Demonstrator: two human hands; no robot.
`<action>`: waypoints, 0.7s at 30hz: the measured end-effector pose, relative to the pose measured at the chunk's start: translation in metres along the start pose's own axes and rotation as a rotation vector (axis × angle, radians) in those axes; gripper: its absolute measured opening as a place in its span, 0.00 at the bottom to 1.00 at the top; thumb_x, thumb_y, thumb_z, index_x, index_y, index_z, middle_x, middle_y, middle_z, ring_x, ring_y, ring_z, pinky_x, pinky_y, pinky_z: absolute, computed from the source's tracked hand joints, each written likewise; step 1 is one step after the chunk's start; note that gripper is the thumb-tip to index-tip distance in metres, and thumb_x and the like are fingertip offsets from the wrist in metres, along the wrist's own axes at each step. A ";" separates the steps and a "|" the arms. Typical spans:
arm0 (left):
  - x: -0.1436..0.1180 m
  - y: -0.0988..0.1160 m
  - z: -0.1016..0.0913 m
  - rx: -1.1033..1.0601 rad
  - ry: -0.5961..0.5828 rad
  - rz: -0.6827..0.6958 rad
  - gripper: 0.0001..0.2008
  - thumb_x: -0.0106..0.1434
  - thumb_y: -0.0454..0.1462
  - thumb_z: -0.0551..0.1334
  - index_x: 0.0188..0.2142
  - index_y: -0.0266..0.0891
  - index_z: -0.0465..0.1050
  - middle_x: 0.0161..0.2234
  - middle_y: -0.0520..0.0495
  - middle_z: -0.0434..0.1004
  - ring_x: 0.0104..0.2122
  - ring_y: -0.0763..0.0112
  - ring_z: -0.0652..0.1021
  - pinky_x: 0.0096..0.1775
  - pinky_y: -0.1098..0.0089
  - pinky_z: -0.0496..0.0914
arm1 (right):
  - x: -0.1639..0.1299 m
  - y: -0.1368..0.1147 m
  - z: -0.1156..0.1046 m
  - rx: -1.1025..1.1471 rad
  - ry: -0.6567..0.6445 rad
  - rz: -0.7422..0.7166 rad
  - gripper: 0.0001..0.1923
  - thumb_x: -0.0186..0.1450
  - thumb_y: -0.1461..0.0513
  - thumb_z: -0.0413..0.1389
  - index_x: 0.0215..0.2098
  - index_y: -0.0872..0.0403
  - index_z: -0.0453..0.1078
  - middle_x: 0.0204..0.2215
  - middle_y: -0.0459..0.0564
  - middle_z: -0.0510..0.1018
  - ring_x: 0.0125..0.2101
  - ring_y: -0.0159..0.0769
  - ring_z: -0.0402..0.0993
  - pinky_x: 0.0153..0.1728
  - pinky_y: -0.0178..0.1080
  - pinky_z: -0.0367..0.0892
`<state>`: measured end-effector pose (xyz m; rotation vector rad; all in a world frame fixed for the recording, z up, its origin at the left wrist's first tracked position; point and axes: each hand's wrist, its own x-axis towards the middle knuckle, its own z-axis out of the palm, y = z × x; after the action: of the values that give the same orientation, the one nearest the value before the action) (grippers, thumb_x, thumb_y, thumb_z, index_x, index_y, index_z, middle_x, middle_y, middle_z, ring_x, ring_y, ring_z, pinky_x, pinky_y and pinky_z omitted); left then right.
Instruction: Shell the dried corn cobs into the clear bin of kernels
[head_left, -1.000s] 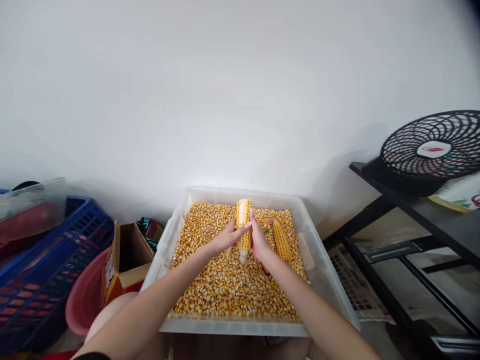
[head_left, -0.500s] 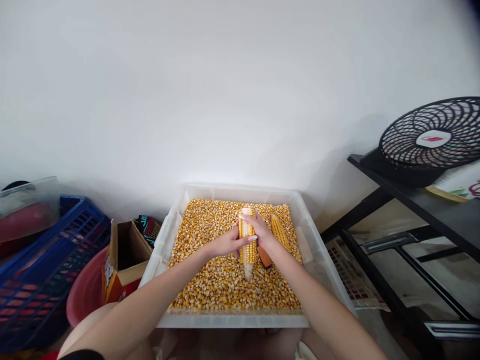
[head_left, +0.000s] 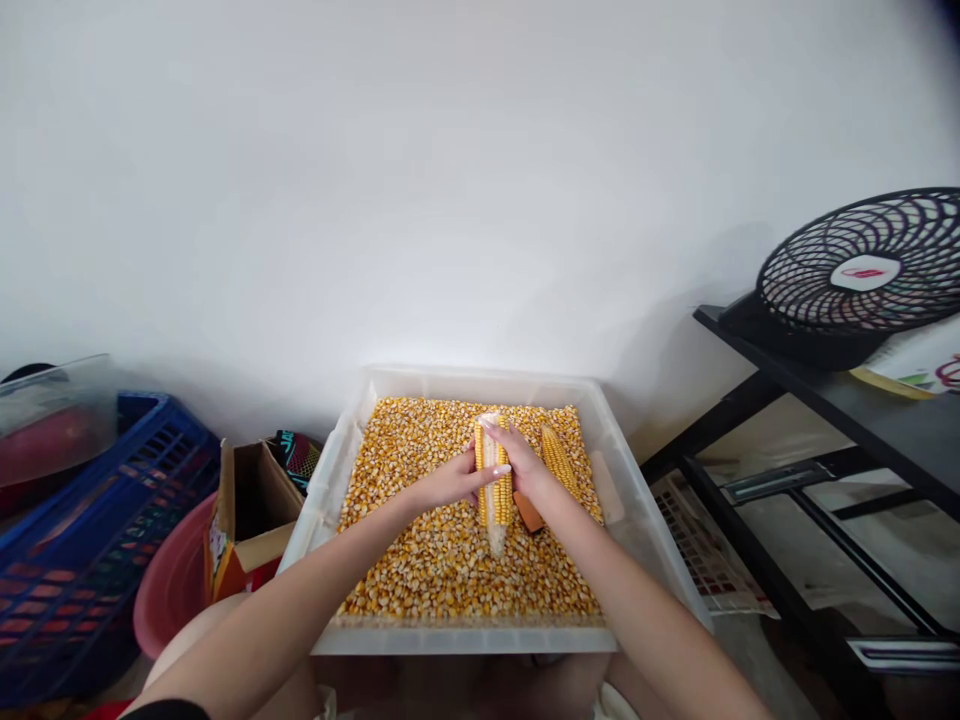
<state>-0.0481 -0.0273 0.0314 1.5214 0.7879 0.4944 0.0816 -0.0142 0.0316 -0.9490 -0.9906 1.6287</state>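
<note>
Both hands are closed round one ear of corn (head_left: 493, 505), held over loose corn kernels (head_left: 420, 520) in a translucent plastic bin (head_left: 465, 640). A pale strip without kernels runs down the ear's upper side. My left hand (head_left: 454, 478) grips it from the left, thumb across the front. From the right, my right hand (head_left: 523, 462) holds the upper part, its thumb at the bare strip near the top. Just right of that hand a second ear of corn (head_left: 556, 462) lies on the kernels. An orange-brown block (head_left: 529, 512), partly hidden by my right wrist, lies beside it.
At the left are a blue plastic crate (head_left: 82, 560), a pink basin (head_left: 169, 570) and an open cardboard box (head_left: 259, 500). A black fan (head_left: 862, 270) stands on a dark shelf (head_left: 900, 420) to the right. A white wall (head_left: 480, 200) rises behind the bin.
Both hands stay on the same ear of corn. My left thumb has shifted slightly left and up, and my right thumb a little along the bare strip. The rest looks unchanged.
</note>
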 end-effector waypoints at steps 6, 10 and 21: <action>0.002 0.007 0.001 0.052 -0.052 0.156 0.25 0.54 0.46 0.61 0.48 0.35 0.63 0.43 0.42 0.69 0.44 0.62 0.71 0.44 0.64 0.67 | 0.001 -0.001 -0.002 0.026 0.104 -0.064 0.15 0.51 0.52 0.58 0.31 0.53 0.67 0.24 0.46 0.75 0.26 0.35 0.72 0.29 0.37 0.67; 0.001 0.005 -0.004 0.051 -0.178 0.027 0.26 0.55 0.48 0.59 0.49 0.34 0.62 0.42 0.40 0.69 0.40 0.61 0.72 0.37 0.65 0.70 | -0.002 -0.004 -0.002 0.007 0.046 -0.001 0.14 0.52 0.51 0.57 0.27 0.53 0.66 0.21 0.45 0.74 0.23 0.35 0.71 0.25 0.36 0.66; 0.001 0.006 0.000 -0.018 -0.169 0.121 0.27 0.52 0.44 0.63 0.49 0.34 0.60 0.45 0.41 0.68 0.45 0.61 0.69 0.47 0.61 0.64 | -0.001 -0.003 0.000 0.033 0.145 -0.057 0.16 0.51 0.49 0.57 0.27 0.53 0.65 0.21 0.45 0.74 0.21 0.34 0.70 0.22 0.36 0.66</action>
<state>-0.0465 -0.0266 0.0374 1.5775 0.5619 0.4537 0.0828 -0.0142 0.0343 -0.9928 -0.8811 1.5029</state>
